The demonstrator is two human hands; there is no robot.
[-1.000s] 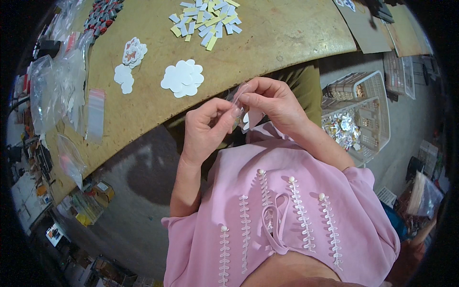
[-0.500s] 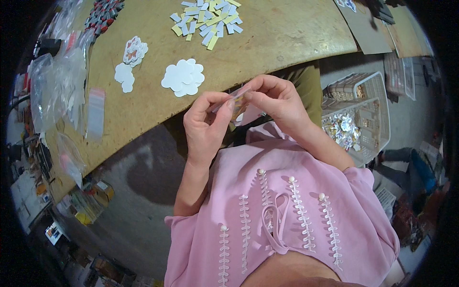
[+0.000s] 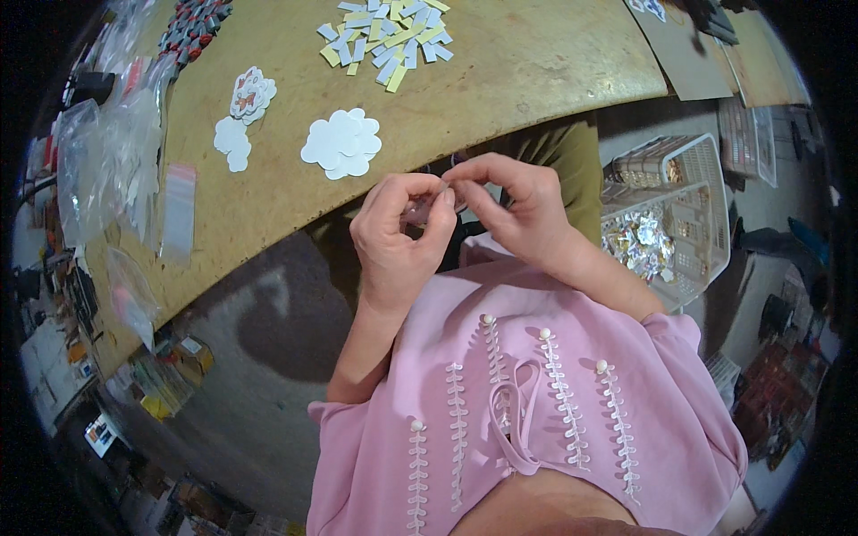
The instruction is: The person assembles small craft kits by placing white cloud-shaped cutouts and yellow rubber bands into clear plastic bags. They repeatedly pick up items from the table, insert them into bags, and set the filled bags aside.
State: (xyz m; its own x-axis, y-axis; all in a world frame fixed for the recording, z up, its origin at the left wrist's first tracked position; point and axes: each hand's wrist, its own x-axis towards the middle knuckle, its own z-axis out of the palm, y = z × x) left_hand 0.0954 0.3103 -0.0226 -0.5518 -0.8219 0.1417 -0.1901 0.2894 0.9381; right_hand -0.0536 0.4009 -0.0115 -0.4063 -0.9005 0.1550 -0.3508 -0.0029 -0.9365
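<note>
Just off the table's near edge, both hands meet over a small clear plastic zip bag (image 3: 418, 213), mostly hidden behind fingers. My left hand (image 3: 398, 228) is closed, pinching the bag between thumb and index finger. Thumb and fingertips of my right hand (image 3: 523, 205) are pinched at the bag's upper corner, touching the left fingertips. What the bag contains is hard to make out now. On the table nearby lies a pile of white cloud-shaped cards (image 3: 341, 145). Left of it are printed die-cut cards (image 3: 253, 95) and smaller white cut-outs (image 3: 233, 145).
A heap of yellow and pale strips (image 3: 389, 40) lies at the table's far side. Flat zip bags (image 3: 178, 214) and loose plastic bags (image 3: 116, 170) cover the left edge. White baskets (image 3: 706, 214) with shiny pieces (image 3: 639, 241) stand on the floor at right.
Both hands have drawn closer together, and the bag has turned so that less of it shows. My left hand has shifted slightly right. A person's leg at far right has moved.
</note>
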